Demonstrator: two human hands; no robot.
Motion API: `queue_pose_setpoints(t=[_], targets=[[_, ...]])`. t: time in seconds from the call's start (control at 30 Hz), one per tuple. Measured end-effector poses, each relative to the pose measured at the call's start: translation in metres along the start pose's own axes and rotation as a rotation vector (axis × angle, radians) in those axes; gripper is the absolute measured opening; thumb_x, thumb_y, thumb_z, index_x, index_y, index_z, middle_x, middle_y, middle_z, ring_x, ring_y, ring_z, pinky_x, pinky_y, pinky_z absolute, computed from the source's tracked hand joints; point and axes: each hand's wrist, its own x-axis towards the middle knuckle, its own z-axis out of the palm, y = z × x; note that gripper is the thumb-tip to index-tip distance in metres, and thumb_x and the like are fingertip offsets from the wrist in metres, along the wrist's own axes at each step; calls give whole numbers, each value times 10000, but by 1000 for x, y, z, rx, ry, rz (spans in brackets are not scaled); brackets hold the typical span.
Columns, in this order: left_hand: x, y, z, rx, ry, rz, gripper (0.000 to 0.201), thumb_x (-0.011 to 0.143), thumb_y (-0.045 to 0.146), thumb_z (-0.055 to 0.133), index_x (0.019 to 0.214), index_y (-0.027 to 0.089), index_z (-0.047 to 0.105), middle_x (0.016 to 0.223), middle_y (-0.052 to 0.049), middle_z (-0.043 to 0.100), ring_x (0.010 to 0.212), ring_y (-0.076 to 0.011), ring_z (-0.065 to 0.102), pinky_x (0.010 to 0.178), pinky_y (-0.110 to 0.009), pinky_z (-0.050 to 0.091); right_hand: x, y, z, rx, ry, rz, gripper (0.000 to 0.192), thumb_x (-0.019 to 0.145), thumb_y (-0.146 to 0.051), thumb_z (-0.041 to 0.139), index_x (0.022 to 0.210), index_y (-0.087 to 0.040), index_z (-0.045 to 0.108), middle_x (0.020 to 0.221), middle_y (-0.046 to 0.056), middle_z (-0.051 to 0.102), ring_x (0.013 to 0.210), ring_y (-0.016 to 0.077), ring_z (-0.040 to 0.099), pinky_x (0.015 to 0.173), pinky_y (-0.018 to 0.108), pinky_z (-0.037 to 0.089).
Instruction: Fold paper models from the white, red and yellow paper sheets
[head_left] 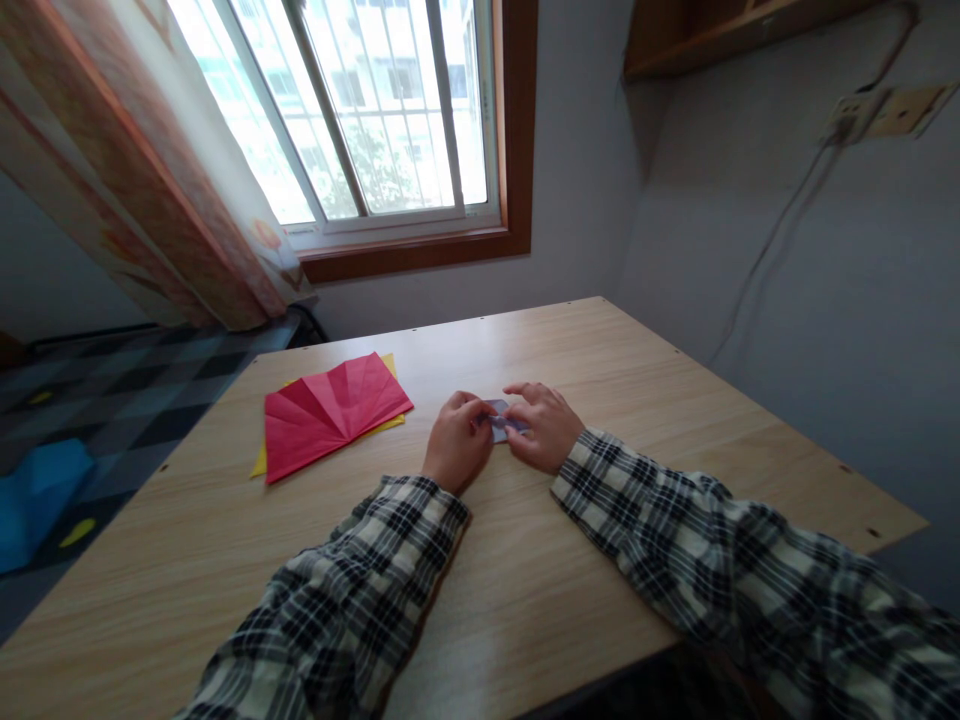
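A small piece of folded purple paper lies on the wooden table between my two hands. My left hand pinches its left side between thumb and fingers. From the right, my right hand grips the paper's other side with thumb and index finger, its remaining fingers curled loosely. Fingers cover much of the paper, so its full shape is hidden. To the left of my left hand rests a creased red sheet of paper, with a yellow sheet partly showing beneath it.
The light wooden table has its far edge near the wall under a window. A curtain hangs at the left above a checked cloth surface, where a blue paper-like piece lies. A cable runs down the right wall.
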Motion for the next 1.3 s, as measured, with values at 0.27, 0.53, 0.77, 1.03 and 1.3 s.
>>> queue_pose_setpoints(t=[0.27, 0.53, 0.77, 1.03, 1.3], targets=[[-2, 1, 1, 16, -27, -11, 113, 788, 119, 601, 819, 183, 689, 914, -57, 593, 795, -172, 569, 702, -302, 494, 1, 3, 2, -5, -29, 4, 155, 806, -234, 627, 912, -196, 734, 1283, 110, 602, 1212, 268, 513, 1040, 463, 409], [-2, -1, 2, 10, -57, -19, 109, 862, 244, 611, 889, 199, 706, 931, -51, 586, 802, -158, 576, 672, -276, 497, 1, 3, 1, -1, -40, 38, 144, 809, -212, 613, 897, -187, 723, 1247, 109, 612, 1183, 262, 525, 1033, 446, 411], [-2, 1, 0, 50, -87, -33, 167, 912, 276, 562, 879, 200, 708, 950, -58, 592, 816, -164, 580, 701, -293, 499, 2, 2, 1, 8, 31, 53, 175, 786, -206, 622, 946, -190, 692, 1169, 100, 636, 1117, 257, 547, 1003, 428, 427], [-2, 0, -1, 72, -110, -31, 185, 918, 294, 552, 920, 212, 718, 936, -49, 594, 818, -169, 582, 734, -305, 490, 3, 3, 1, 31, 53, 41, 111, 806, -209, 614, 888, -190, 687, 1135, 98, 642, 1087, 253, 558, 981, 428, 438], [-2, 1, -1, 84, -108, -34, 154, 888, 249, 577, 904, 213, 726, 929, -45, 595, 798, -162, 582, 710, -295, 495, 3, 6, 3, 48, 55, 18, 105, 789, -176, 619, 856, -189, 700, 1106, 95, 652, 1060, 251, 565, 968, 430, 447]])
